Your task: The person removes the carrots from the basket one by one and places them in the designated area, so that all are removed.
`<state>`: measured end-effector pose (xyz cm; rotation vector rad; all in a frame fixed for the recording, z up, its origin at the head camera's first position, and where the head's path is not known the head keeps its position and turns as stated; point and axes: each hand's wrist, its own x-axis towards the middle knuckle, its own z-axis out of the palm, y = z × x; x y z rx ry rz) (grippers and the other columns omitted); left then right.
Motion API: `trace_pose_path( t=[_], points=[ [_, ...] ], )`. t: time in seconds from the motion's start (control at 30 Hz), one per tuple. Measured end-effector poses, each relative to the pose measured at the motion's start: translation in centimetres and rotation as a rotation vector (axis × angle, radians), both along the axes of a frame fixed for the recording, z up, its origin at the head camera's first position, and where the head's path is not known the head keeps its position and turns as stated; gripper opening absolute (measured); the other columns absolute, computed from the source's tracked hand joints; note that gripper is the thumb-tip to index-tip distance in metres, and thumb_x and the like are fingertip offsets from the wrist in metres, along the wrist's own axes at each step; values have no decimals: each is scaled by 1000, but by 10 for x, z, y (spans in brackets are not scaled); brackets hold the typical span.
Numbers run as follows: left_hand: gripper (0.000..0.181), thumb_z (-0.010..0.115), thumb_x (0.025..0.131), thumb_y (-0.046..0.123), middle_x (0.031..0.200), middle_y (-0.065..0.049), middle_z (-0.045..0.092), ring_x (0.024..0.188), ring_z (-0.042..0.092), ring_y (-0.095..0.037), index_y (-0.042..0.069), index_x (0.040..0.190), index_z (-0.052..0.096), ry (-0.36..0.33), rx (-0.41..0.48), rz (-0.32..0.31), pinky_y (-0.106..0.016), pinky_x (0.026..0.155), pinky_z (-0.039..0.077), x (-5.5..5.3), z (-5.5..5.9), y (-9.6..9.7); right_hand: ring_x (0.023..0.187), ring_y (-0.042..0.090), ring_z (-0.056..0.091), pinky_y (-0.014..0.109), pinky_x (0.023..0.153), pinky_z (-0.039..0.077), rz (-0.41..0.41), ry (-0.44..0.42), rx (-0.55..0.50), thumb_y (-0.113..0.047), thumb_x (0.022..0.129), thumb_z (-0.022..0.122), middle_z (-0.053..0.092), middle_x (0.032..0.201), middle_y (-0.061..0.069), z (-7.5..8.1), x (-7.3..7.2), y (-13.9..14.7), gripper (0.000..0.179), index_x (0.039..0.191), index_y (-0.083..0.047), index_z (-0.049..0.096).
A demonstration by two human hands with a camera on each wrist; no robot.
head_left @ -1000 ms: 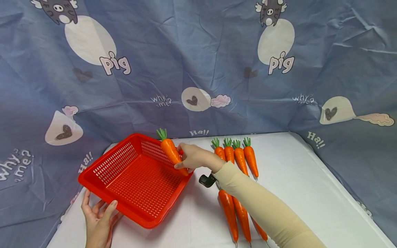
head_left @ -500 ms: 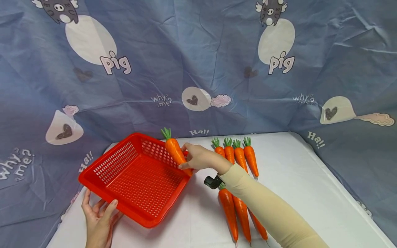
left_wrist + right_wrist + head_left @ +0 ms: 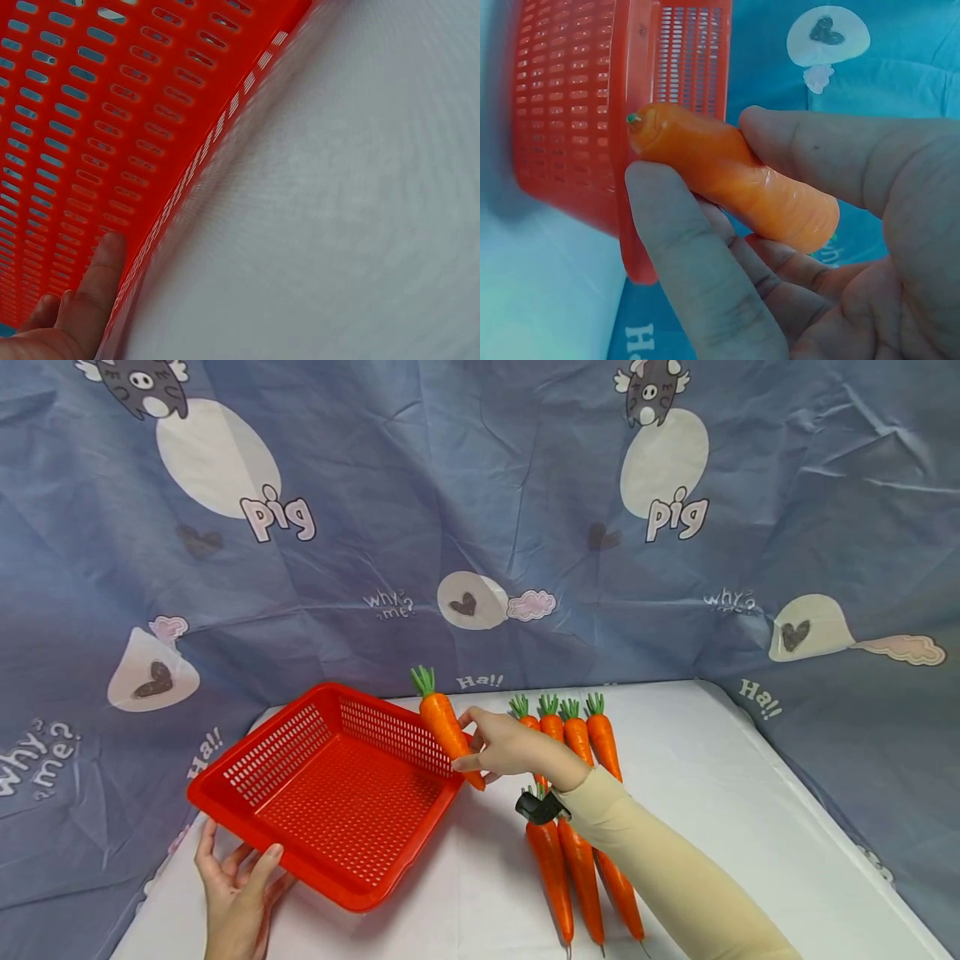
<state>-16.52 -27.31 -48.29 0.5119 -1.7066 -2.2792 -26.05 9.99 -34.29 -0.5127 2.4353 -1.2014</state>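
Observation:
My left hand (image 3: 238,893) holds the red plastic basket (image 3: 311,870) at its near left corner, thumb on the rim and fingers under it. In the left wrist view its fingers lie against the slotted wall (image 3: 97,120). Nothing lies inside the basket. My right hand (image 3: 513,745) pinches an orange carrot (image 3: 442,723) between thumb and fingers at the basket's right rim. The carrot's green top points up and away, over the far rim. From the right wrist view, the carrot (image 3: 705,154) overlaps the basket's edge.
Several carrots (image 3: 602,739) lie side by side at the back of the white table (image 3: 720,793), right of the basket. A nearer row of carrots (image 3: 551,877) lies partly under my right forearm (image 3: 660,860). A blue printed cloth (image 3: 570,635) hangs behind.
My right hand has moved right with the carrot, from over the basket's inside to its right rim. The left hand and basket have stayed in place.

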Motion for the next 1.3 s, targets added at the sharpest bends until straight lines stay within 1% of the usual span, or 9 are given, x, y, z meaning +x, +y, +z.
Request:
trace_pose_path(
  t=[0.3,0.6,0.77,0.9,1.0,1.07,1.13,1.2,1.3],
  points=[
    [101,69,102,1,140,0,40,114,65,-3,57,162,11,2,42,-8,-28,75,66,0,1,0,72,22,73,33,69,67,-24,16,-13,-17,98,81,65,103,15,-4,11,21,57,143,-4,49],
    [101,70,102,3,140,2,39,114,64,-3,59,161,10,-13,38,-9,-28,75,66,0,1,-1,72,21,70,34,69,66,-67,38,6,-22,97,82,66,100,12,-10,21,43,59,143,-6,49],
    [101,70,102,2,139,2,40,113,65,-2,59,161,11,-15,38,-5,-28,75,66,1,1,-1,70,21,68,38,70,67,-98,30,-1,-24,97,83,60,102,12,-15,28,59,59,142,-7,49],
    [101,69,102,1,139,1,40,112,66,-2,58,161,11,-9,35,-2,-28,74,66,0,1,0,69,20,67,39,71,67,-127,9,-24,-24,97,82,57,101,12,-17,36,69,60,143,-6,48],
    [101,69,102,0,139,-1,40,111,66,-3,57,162,11,8,37,-3,-28,74,66,0,1,0,70,19,65,38,71,67,-130,2,-41,-25,98,81,56,102,11,-19,42,76,63,146,-4,46],
    [101,68,101,-1,138,-1,40,110,67,-3,57,162,12,17,39,0,-28,74,66,0,0,0,70,20,66,39,72,67,-129,5,-50,-26,98,81,57,103,12,-20,45,80,65,148,-3,45],
    [101,68,101,-2,139,-2,41,110,67,-3,57,162,12,26,42,0,-29,73,66,0,0,0,71,25,70,38,72,67,-131,3,-59,-27,98,81,59,104,13,-21,48,84,66,149,-2,45],
    [101,68,101,-2,139,-2,41,110,68,-3,57,162,13,26,46,4,-29,73,66,0,0,0,72,31,73,42,74,67,-136,-9,-74,-27,98,81,60,105,14,-23,51,88,66,148,-1,46],
    [101,69,101,-1,139,-2,41,111,68,-3,57,162,13,23,47,1,-30,73,66,0,0,0,73,35,75,45,75,67,-144,-16,-89,-26,98,81,60,106,15,-25,55,94,64,146,-1,46]
  ],
)
